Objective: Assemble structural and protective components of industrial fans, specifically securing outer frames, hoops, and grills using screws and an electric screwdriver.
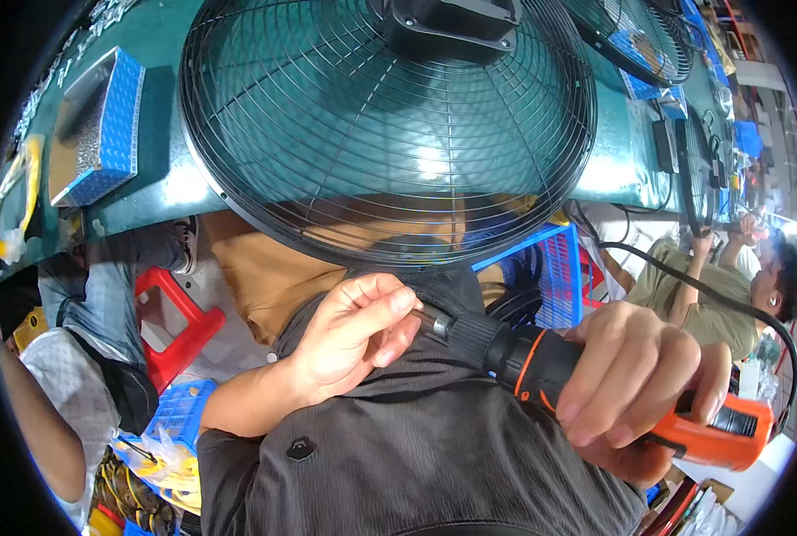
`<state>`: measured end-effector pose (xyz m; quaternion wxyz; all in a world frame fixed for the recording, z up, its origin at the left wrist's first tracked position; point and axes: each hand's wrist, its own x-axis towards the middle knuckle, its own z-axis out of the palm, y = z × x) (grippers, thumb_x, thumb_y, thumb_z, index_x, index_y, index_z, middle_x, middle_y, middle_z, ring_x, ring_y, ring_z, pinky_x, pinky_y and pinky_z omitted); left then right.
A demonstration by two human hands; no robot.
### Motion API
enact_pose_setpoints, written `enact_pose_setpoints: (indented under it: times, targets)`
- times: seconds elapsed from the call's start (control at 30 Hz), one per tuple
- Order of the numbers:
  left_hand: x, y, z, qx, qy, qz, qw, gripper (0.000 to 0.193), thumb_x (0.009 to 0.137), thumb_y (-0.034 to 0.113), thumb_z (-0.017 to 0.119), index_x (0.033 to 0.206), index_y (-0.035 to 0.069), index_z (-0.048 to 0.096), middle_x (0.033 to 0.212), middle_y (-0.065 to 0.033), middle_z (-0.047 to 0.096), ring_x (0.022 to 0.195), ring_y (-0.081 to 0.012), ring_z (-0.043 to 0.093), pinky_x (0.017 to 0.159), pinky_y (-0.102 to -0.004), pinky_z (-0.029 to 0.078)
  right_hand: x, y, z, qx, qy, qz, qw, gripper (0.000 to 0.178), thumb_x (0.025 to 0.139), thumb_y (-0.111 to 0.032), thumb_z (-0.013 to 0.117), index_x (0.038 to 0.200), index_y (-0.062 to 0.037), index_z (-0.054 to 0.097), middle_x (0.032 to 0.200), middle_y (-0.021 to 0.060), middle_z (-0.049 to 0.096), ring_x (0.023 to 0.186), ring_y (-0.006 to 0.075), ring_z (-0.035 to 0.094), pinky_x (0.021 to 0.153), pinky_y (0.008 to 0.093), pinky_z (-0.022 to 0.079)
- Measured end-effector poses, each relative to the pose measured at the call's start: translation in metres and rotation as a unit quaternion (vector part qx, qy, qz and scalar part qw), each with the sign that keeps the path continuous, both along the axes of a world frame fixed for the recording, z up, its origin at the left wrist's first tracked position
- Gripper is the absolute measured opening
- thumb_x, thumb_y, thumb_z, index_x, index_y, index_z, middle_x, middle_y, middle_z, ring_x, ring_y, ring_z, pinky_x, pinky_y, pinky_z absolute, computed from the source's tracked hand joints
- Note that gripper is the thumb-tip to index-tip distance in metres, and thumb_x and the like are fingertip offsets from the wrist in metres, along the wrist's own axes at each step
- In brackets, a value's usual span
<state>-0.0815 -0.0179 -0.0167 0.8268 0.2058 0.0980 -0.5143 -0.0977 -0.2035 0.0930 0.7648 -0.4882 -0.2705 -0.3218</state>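
My right hand [646, 384] is wrapped round the body of an orange and black electric screwdriver [528, 362]. The tool lies across my front, its bit end toward the left. At that end my left hand [359, 330] is closed in a pinch with thumb and forefinger by the bit tip; whatever lies between the fingertips is too small to make out. Just beyond both hands a large round black wire fan guard [452, 143] overhangs the table's near edge. A black motor housing [452, 31] sits at its middle.
The green table [162, 134] carries a blue and white box [117, 134] of small metal parts at left. More fan guards [635, 40] stand at the right. A black cable [711, 281] hangs beside my right hand. Co-workers [720, 295] sit on both sides; a red stool [180, 330] is at left.
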Motion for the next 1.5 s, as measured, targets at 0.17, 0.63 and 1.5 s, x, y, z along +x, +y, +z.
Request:
enact_pose_setpoints:
  times: [0.17, 0.63, 1.5]
  targets:
    - [0.002, -0.012, 0.003, -0.014, 0.052, -0.025, 0.998, 0.021, 0.100, 0.026, 0.055, 0.101, 0.006, 0.063, 0.070, -0.0018, 0.058, 0.051, -0.0079, 0.045, 0.050, -0.0232, 0.034, -0.004, -0.005, -0.003, -0.057, -0.025, 0.020, 0.998, 0.040, 0.079, -0.007, 0.076, 0.108, 0.0015, 0.050, 0.070, 0.0081, 0.061, 0.053, 0.0176, 0.065, 0.044, 0.0272, 0.056]
    - [0.001, -0.007, 0.000, -0.158, 0.203, -0.024, 0.966, 0.044, 0.098, 0.013, 0.053, 0.139, 0.000, 0.044, 0.087, -0.0039, 0.057, 0.058, -0.0092, 0.046, 0.052, -0.0233, 0.038, 0.001, -0.008, -0.007, -0.102, -0.003, -0.024, 0.994, 0.044, 0.078, -0.011, 0.077, 0.110, 0.0000, 0.049, 0.070, 0.0069, 0.061, 0.050, 0.0167, 0.063, 0.043, 0.0251, 0.054]
    - [0.020, -0.003, -0.056, 0.134, -0.311, 0.222, 0.914, 0.029, 0.072, -0.009, 0.080, 0.096, -0.001, 0.065, 0.103, -0.0162, 0.067, 0.096, -0.0221, 0.066, 0.080, -0.0307, 0.054, 0.016, 0.026, -0.002, -0.176, 0.095, -0.109, 0.974, 0.042, 0.080, -0.010, 0.078, 0.111, -0.0036, 0.049, 0.068, 0.0070, 0.062, 0.052, 0.0160, 0.064, 0.047, 0.0259, 0.055]
